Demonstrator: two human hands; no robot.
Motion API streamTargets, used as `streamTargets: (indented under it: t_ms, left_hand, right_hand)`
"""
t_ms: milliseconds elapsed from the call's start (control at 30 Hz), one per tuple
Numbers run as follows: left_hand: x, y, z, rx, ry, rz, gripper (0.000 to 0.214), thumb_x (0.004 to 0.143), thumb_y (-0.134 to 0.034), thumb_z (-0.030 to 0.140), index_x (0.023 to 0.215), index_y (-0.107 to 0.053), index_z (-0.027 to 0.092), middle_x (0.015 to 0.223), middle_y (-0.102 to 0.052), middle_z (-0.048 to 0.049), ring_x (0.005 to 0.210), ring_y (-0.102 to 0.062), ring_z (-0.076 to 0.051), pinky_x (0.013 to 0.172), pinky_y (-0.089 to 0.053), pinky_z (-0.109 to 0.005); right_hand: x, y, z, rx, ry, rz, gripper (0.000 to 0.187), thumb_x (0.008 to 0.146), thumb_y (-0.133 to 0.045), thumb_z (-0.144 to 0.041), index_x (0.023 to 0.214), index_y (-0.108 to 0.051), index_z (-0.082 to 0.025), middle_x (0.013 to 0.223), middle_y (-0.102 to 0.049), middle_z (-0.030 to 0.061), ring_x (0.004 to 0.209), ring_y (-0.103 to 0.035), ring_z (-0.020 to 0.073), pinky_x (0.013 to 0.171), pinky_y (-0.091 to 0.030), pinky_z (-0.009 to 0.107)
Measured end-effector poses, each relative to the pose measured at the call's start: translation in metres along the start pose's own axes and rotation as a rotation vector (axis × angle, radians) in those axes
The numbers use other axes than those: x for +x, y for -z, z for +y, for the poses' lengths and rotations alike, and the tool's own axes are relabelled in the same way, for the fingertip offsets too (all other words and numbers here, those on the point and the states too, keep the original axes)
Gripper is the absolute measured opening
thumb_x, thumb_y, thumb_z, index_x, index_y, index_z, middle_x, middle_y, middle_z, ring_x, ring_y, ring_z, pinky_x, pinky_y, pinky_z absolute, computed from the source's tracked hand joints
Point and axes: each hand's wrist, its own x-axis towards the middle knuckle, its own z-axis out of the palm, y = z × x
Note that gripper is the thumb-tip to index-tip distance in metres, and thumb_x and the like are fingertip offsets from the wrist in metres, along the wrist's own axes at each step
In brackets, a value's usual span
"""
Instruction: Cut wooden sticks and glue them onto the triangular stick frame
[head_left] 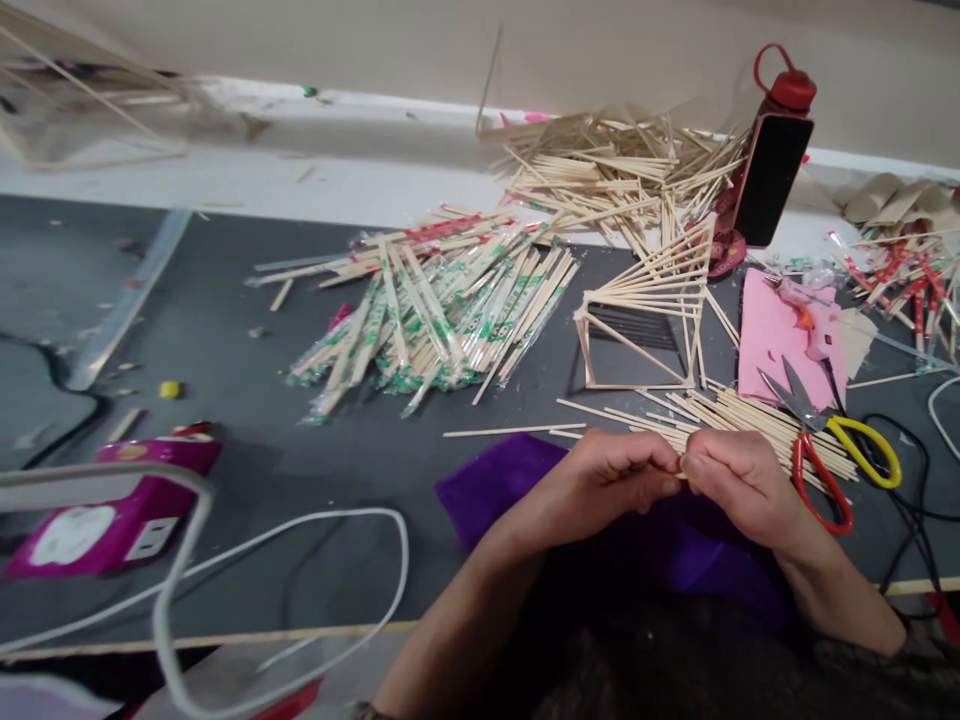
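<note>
Pinching near the front edge of the surface (270, 450), my left hand (611, 472) and right hand (739, 482) meet, fingertips closed on what looks like a bit of stick (682, 477). Velvety purple cloth (487, 482) spreads beneath my left wrist; the angular wooden frame (656, 297) stands beyond, slightly left; smooth thin sticks (742, 417) slant rightward toward the front edge, nearer my right hand.

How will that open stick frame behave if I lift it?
The stick frame is probably light, being thin sticks around open gaps. Its small corner joints look fragile, so squeezing might break them.
</note>
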Motion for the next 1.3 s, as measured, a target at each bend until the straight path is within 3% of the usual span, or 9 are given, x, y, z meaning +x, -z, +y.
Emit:
streamTargets:
  t_ms: [300, 433, 633, 767, 867, 967, 1033, 1167, 1300]
  left_hand:
    - [0.007, -0.005, -0.009, -0.140, 0.022, 0.024, 0.015, 0.081, -0.062, 0.031, 0.077, -0.063, 0.017, 0.056, -0.051, 0.0048, 0.050, -0.043, -0.008, 0.051, -0.034, -0.020]
    - [0.011, -0.008, -0.014, -0.160, 0.079, 0.109, 0.019, 0.079, -0.064, 0.035, 0.076, -0.062, 0.017, 0.054, -0.052, 0.0044, 0.051, -0.045, -0.009, 0.051, -0.033, -0.020]
    - [0.014, -0.010, -0.021, -0.180, 0.112, 0.219, 0.023, 0.077, -0.066, 0.039, 0.074, -0.061, 0.017, 0.053, -0.051, 0.0048, 0.049, -0.044, -0.008, 0.050, -0.034, -0.020]
    - [0.015, -0.010, -0.023, -0.078, 0.137, 0.273, 0.021, 0.077, -0.066, 0.038, 0.076, -0.063, 0.017, 0.055, -0.054, 0.0041, 0.049, -0.045, -0.008, 0.050, -0.035, -0.020]
    - [0.016, -0.011, -0.024, -0.027, 0.140, 0.254, 0.020, 0.077, -0.065, 0.037, 0.079, -0.063, 0.017, 0.055, -0.055, 0.0041, 0.050, -0.046, -0.009, 0.051, -0.036, -0.021]
    - [0.018, -0.013, -0.024, -0.006, 0.143, 0.229, 0.021, 0.078, -0.064, 0.037, 0.078, -0.063, 0.017, 0.053, -0.054, 0.0044, 0.050, -0.046, -0.009, 0.052, -0.036, -0.021]
    - [0.019, -0.015, -0.024, 0.003, 0.148, 0.239, 0.021, 0.077, -0.065, 0.038, 0.078, -0.063, 0.017, 0.053, -0.054, 0.0043, 0.050, -0.045, -0.009, 0.051, -0.035, -0.021]
    - [0.019, -0.015, -0.025, 0.009, 0.148, 0.256, 0.023, 0.077, -0.066, 0.039, 0.079, -0.064, 0.016, 0.052, -0.053, 0.0042, 0.050, -0.045, -0.009, 0.052, -0.035, -0.021]
    - [0.019, -0.015, -0.027, 0.003, 0.132, 0.240, 0.024, 0.077, -0.065, 0.040, 0.079, -0.064, 0.016, 0.055, -0.054, 0.0038, 0.051, -0.046, -0.009, 0.052, -0.035, -0.021]
  right_hand:
    - [0.003, -0.004, 0.018, 0.458, -0.306, -0.049, 0.036, 0.090, -0.050, -0.036, 0.059, -0.044, -0.020, 0.051, -0.035, -0.0069, 0.045, -0.027, 0.0075, 0.043, -0.024, 0.021]
    - [0.002, -0.003, 0.016, 0.453, -0.324, 0.059, 0.037, 0.092, -0.051, -0.040, 0.062, -0.048, -0.019, 0.053, -0.039, -0.0059, 0.046, -0.031, 0.0074, 0.043, -0.026, 0.021]
    - [-0.037, 0.029, -0.001, 0.239, -0.178, 0.379, 0.019, 0.093, -0.055, -0.029, 0.078, -0.062, -0.019, 0.067, -0.056, -0.0013, 0.049, -0.047, 0.0088, 0.044, -0.034, 0.022]
    - [-0.081, 0.073, 0.013, -0.143, -0.272, 0.615, 0.016, 0.091, -0.057, -0.031, 0.082, -0.065, -0.020, 0.065, -0.058, 0.0001, 0.053, -0.052, 0.0133, 0.050, -0.041, 0.026]
    - [-0.106, 0.095, 0.034, -0.668, -0.427, 0.508, 0.018, 0.092, -0.053, -0.034, 0.090, -0.066, -0.021, 0.079, -0.066, 0.0034, 0.070, -0.062, 0.0187, 0.065, -0.046, 0.031]
    - [-0.117, 0.097, 0.055, -1.026, -0.512, 0.330, 0.021, 0.093, -0.050, -0.033, 0.100, -0.064, -0.020, 0.098, -0.069, 0.0072, 0.084, -0.065, 0.0229, 0.063, -0.043, 0.031]
    - [-0.117, 0.091, 0.065, -1.137, -0.528, 0.290, 0.022, 0.094, -0.047, -0.029, 0.105, -0.063, -0.018, 0.099, -0.068, 0.0085, 0.082, -0.064, 0.0221, 0.059, -0.040, 0.029]
    - [-0.110, 0.088, 0.071, -1.293, -0.575, 0.354, 0.023, 0.094, -0.046, -0.025, 0.104, -0.065, -0.017, 0.094, -0.066, 0.0086, 0.072, -0.060, 0.0187, 0.053, -0.031, 0.028]
    - [-0.100, 0.096, 0.071, -1.376, -0.645, 0.214, 0.024, 0.093, -0.046, -0.025, 0.092, -0.069, -0.016, 0.086, -0.063, 0.0089, 0.066, -0.056, 0.0176, 0.051, -0.024, 0.029]
